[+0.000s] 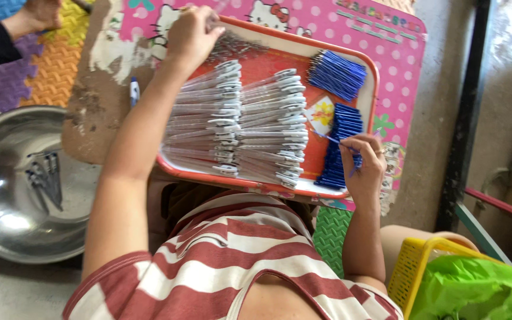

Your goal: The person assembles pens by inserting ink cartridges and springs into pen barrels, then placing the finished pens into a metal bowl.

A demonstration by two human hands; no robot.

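My right hand (364, 169) pinches a thin blue refill (327, 137) mid-shaft, light and bendy; left hand (192, 32) closed at tray's (372, 71) far edge.

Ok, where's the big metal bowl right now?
In the head view, the metal bowl sits on the floor at the far left, beside the person's left arm and left of the red tray; a few dark pen parts lie inside it.
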